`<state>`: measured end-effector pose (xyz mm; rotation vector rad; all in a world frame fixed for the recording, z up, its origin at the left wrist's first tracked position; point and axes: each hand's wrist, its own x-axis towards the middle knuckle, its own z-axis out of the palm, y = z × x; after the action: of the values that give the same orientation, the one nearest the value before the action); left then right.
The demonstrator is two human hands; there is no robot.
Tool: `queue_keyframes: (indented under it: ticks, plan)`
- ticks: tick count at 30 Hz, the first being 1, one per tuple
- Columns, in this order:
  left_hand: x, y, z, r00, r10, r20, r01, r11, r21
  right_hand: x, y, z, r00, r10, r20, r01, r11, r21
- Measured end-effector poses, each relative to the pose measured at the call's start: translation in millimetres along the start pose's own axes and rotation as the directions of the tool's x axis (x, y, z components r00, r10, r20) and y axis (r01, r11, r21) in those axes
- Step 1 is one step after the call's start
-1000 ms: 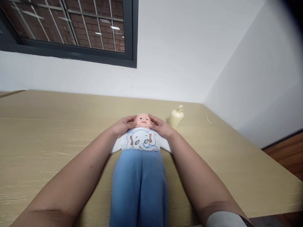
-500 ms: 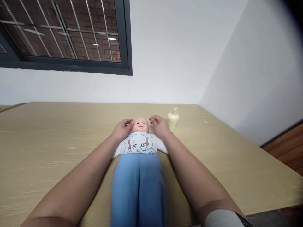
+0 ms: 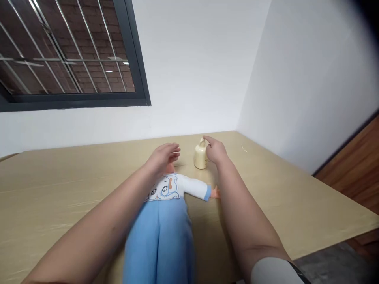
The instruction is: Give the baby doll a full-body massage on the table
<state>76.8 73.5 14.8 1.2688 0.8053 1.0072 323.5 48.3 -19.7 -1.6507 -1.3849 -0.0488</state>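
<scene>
A baby doll lies on its back in a white top with an elephant face point(image 3: 162, 189) and light blue trousers point(image 3: 158, 244). My left hand point(image 3: 166, 157) is over the doll's head, fingers stretched out and slightly cupped, holding nothing visible. Most of the doll's face is hidden behind it. To the right stands a cream pump bottle point(image 3: 200, 157), upright on the table. My right hand point(image 3: 216, 150) is at its right side, index finger on the pump head and the other fingers curled by its shoulder. The doll's arm point(image 3: 195, 187) reaches out toward my right forearm.
The table point(image 3: 89, 173) has a wood-coloured surface and meets a white wall point(image 3: 189, 79) at the back. A thin white strip point(image 3: 244, 148) lies right of the bottle. A barred window point(image 3: 65, 55) is at upper left. The table's right edge drops to a grey floor.
My right hand has left the side of the doll's head and moved to the pump bottle. My left hand has shifted over the doll's face. The view has turned to the right.
</scene>
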Motion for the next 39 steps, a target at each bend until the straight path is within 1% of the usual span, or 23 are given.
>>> queue_keyframes:
  ticks: [2, 4, 5, 8, 10, 12, 18, 23, 30, 33, 35, 37, 39]
  plan:
    - [9.0, 2.0, 26.6, 0.982, -0.180, 0.058, 0.188, 0.965, -0.185, -1.0, 6.9, 4.3, 1.000, -0.007, 0.022, 0.007, 1.000, 0.005]
    - [17.3, 2.3, 49.3, 0.950, -0.281, 0.134, 0.308, 0.913, -0.267, -1.9, 8.1, 8.3, 0.999, -0.034, 0.019, 0.034, 0.999, 0.016]
    - [20.9, 2.1, 58.8, 0.939, -0.304, 0.160, 0.339, 0.895, -0.291, -2.1, 7.4, 9.6, 0.998, -0.053, 0.017, 0.052, 0.998, 0.022]
    - [27.8, 1.0, 78.6, 0.929, -0.314, 0.197, 0.365, 0.865, -0.344, -2.6, 4.6, 11.9, 0.996, -0.088, 0.015, 0.088, 0.996, 0.030]
    - [29.4, 1.1, 85.0, 0.930, -0.306, 0.202, 0.362, 0.855, -0.372, -3.5, 4.3, 13.0, 0.997, -0.083, 0.010, 0.083, 0.996, 0.028]
    - [29.8, 2.0, 87.6, 0.932, -0.300, 0.205, 0.359, 0.846, -0.394, -4.5, 5.3, 14.5, 0.998, -0.066, 0.000, 0.066, 0.998, 0.026]
    - [30.8, 5.2, 87.1, 0.940, -0.287, 0.186, 0.342, 0.808, -0.480, -5.6, 5.9, 18.2, 1.000, -0.014, -0.023, 0.015, 0.999, 0.043]
    - [31.0, 3.8, 86.0, 0.939, -0.283, 0.195, 0.343, 0.769, -0.539, -8.2, 2.2, 19.3, 0.999, -0.016, -0.036, 0.018, 0.998, 0.058]
    - [31.7, -1.1, 81.0, 0.936, -0.290, 0.200, 0.352, 0.764, -0.541, -11.2, 1.5, 19.5, 0.999, -0.023, -0.034, 0.025, 0.998, 0.052]
    - [27.3, -1.6, 71.6, 0.944, -0.278, 0.181, 0.331, 0.761, -0.558, -8.4, 3.1, 15.6, 0.999, -0.038, -0.025, 0.040, 0.998, 0.050]
    - [21.1, -1.5, 60.4, 0.951, -0.266, 0.159, 0.309, 0.763, -0.568, -5.5, 0.1, 11.7, 0.998, -0.052, -0.028, 0.053, 0.998, 0.040]
    - [13.6, -1.9, 44.9, 0.960, -0.250, 0.125, 0.276, 0.770, -0.576, -3.6, -11.0, 8.4, 0.997, -0.066, -0.049, 0.067, 0.997, 0.026]
    - [6.6, -3.6, 26.2, 0.967, -0.239, 0.088, 0.245, 0.778, -0.578, -6.0, -33.1, 8.1, 0.993, -0.087, -0.080, 0.088, 0.996, 0.017]
